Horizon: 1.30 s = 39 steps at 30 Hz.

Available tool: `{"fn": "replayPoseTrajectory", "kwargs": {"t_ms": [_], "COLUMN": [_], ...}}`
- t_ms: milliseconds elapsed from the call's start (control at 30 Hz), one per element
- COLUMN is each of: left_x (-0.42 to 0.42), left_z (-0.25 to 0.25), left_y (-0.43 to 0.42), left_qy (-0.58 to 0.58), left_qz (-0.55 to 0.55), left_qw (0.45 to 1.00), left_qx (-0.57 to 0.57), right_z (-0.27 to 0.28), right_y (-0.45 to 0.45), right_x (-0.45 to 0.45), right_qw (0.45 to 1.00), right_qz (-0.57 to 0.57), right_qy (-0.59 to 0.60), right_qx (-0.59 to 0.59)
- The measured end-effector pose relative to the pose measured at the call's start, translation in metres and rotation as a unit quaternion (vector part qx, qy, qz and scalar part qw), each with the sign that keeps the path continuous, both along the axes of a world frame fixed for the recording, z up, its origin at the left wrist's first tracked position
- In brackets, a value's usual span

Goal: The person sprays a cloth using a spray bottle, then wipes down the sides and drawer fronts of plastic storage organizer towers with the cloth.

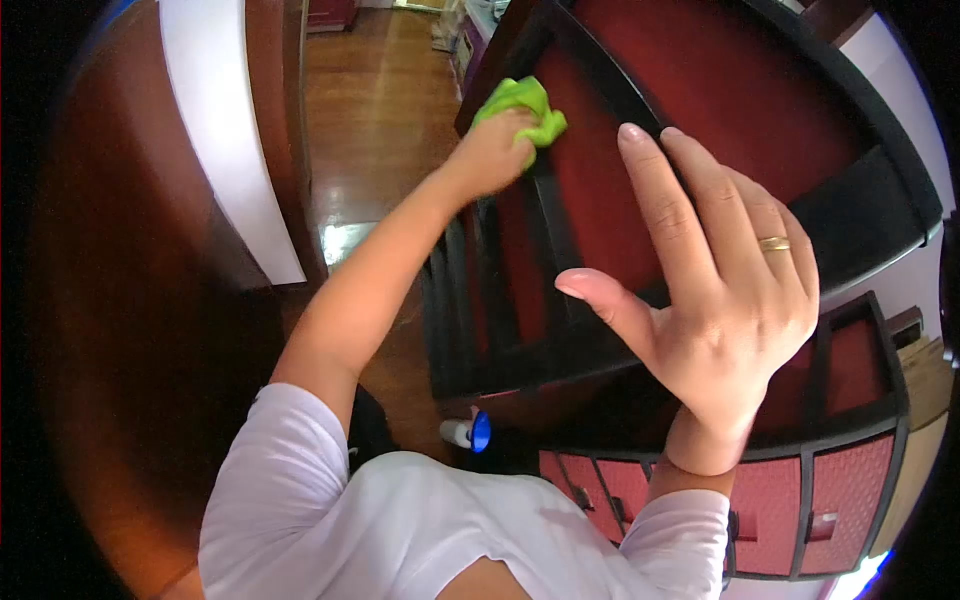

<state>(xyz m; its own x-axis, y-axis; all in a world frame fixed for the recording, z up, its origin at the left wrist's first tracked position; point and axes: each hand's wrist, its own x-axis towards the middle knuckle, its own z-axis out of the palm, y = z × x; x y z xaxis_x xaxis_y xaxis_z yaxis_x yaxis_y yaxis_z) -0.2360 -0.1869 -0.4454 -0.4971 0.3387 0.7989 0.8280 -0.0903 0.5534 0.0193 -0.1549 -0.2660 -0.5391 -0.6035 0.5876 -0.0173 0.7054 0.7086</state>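
Observation:
My left hand [495,150] is closed around a bright green cloth [520,105], at the left edge of a large piece of furniture with red panels [740,90] and a black frame [620,85]. The cloth lies against the black edge and is slightly blurred. My right hand [730,280], with a gold ring on one finger, is held up nearer the camera with its fingers stretched and thumb apart. Nothing is in it. Behind it are the red panels; no contact with them can be made out.
A white container with a blue top [480,432] stands low near my body. Pink-fronted drawers [765,510] with black trim are at lower right. On the left are a white post [215,120] and a brown wooden surface [110,300]. Wooden floor [375,110] runs between.

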Motion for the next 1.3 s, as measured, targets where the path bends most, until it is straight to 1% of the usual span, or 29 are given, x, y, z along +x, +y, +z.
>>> {"fn": "replayPoseTrajectory", "kwargs": {"t_ms": [33, 100, 167, 233, 267, 333, 367, 433, 467, 500, 567, 600, 633, 667, 700, 733, 767, 800, 833, 867, 900, 933, 1033, 1067, 1100, 1167, 1233, 1267, 1300], "left_x": [0.031, 0.093, 0.148, 0.178, 0.165, 0.136, 0.124, 0.117, 0.116, 0.137, 0.186, 0.196, 0.204, 0.212, 0.221, 0.222, 0.223, 0.218, 0.213, 0.204, 0.199, 0.202, 0.215, 0.207, 0.199, 0.188, 0.151, 0.135, 0.119], "left_z": [0.005, -0.004, -0.001, -0.007, -0.011, -0.015, -0.02, -0.018, -0.016, -0.014, -0.021, -0.026, -0.031, -0.032, -0.029, -0.025, -0.016, -0.002, 0.016, 0.038, 0.051, 0.052, 0.016, -0.01, -0.021, -0.031, -0.043, -0.046, -0.041], "left_y": [-0.013, -0.024, -0.046, -0.053, -0.048, -0.035, -0.023, -0.015, -0.012, -0.019, -0.028, -0.029, -0.029, -0.029, -0.026, -0.024, -0.023, -0.021, -0.019, -0.017, -0.014, -0.012, -0.016, -0.015, -0.023, -0.033, -0.036, -0.039, -0.044], "left_qy": [0.001, 0.019, 0.057, 0.098, 0.099, 0.122, 0.124, 0.102, 0.094, 0.073, 0.059, 0.019, -0.022, -0.025, -0.014, 0.016, 0.046, 0.082, 0.144, 0.213, 0.279, 0.199, 0.079, 0.096, 0.158, 0.16, 0.165, 0.028, -0.107], "left_qz": [-0.04, -0.006, -0.133, -0.122, -0.149, -0.112, -0.09, -0.045, -0.022, -0.023, -0.117, -0.12, -0.123, -0.124, -0.101, -0.105, -0.11, -0.136, -0.119, -0.102, -0.083, -0.074, -0.089, -0.081, -0.052, -0.056, 0.074, 0.128, 0.175], "left_qw": [0.999, 1.0, 0.989, 0.988, 0.983, 0.985, 0.987, 0.99, 0.99, 0.994, 0.986, 0.988, 0.988, 0.989, 0.992, 0.99, 0.988, 0.98, 0.974, 0.963, 0.949, 0.967, 0.984, 0.981, 0.982, 0.981, 0.982, 0.981, 0.953], "left_qx": [-0.013, 0.0, -0.036, 0.006, 0.046, 0.048, 0.056, 0.089, 0.105, 0.082, 0.104, 0.1, 0.094, 0.082, 0.075, 0.088, 0.102, 0.116, 0.128, 0.127, 0.125, 0.143, 0.133, 0.145, 0.094, 0.092, 0.062, 0.142, 0.221], "right_z": [-0.001, -0.001, 0.001, 0.003, 0.002, -0.017, -0.032, -0.08, -0.1, -0.116, -0.125, -0.129, -0.138, -0.144, -0.147, -0.149, -0.152, -0.156, -0.156, -0.148, -0.144, -0.14, -0.131, -0.132, -0.132, -0.139, -0.136, -0.135, -0.137], "right_y": [-0.001, -0.004, -0.006, -0.007, -0.01, -0.019, -0.022, -0.014, -0.004, 0.007, 0.028, 0.041, 0.057, 0.06, 0.06, 0.056, 0.059, 0.061, 0.061, 0.049, 0.042, 0.035, 0.035, 0.031, 0.027, 0.022, 0.019, 0.018, 0.018], "right_x": [0.002, 0.001, 0.002, 0.005, 0.006, 0.007, 0.009, 0.013, 0.018, 0.024, 0.036, 0.038, 0.033, 0.024, 0.018, 0.019, 0.019, 0.019, 0.023, 0.024, 0.022, 0.02, 0.029, 0.029, 0.029, 0.026, 0.025, 0.023, 0.021], "right_qw": [1.0, 1.0, 1.0, 0.999, 0.997, 0.992, 0.988, 0.977, 0.982, 0.983, 0.997, 0.996, 0.992, 0.984, 0.972, 0.969, 0.956, 0.938, 0.927, 0.922, 0.932, 0.94, 0.97, 0.973, 0.975, 0.976, 0.977, 0.978, 0.978], "right_qz": [0.001, -0.008, -0.024, -0.047, -0.062, -0.093, -0.11, -0.104, -0.106, -0.105, 0.006, 0.063, 0.122, 0.168, 0.21, 0.202, 0.223, 0.247, 0.251, 0.247, 0.239, 0.232, 0.198, 0.183, 0.168, 0.136, 0.123, 0.119, 0.123], "right_qy": [0.001, -0.002, -0.012, -0.026, -0.038, -0.079, -0.101, -0.185, -0.152, -0.117, -0.074, -0.054, -0.018, 0.021, 0.061, 0.076, 0.094, 0.112, 0.104, 0.102, 0.099, 0.096, 0.049, 0.0, -0.048, -0.023, -0.027, -0.026, -0.009], "right_qx": [-0.002, -0.008, -0.014, -0.01, -0.007, -0.022, -0.03, -0.013, 0.04, 0.094, 0.002, -0.044, -0.033, -0.057, -0.08, -0.119, -0.167, -0.214, -0.26, -0.28, -0.255, -0.231, -0.136, -0.137, -0.14, -0.171, -0.169, -0.168, -0.17]}}
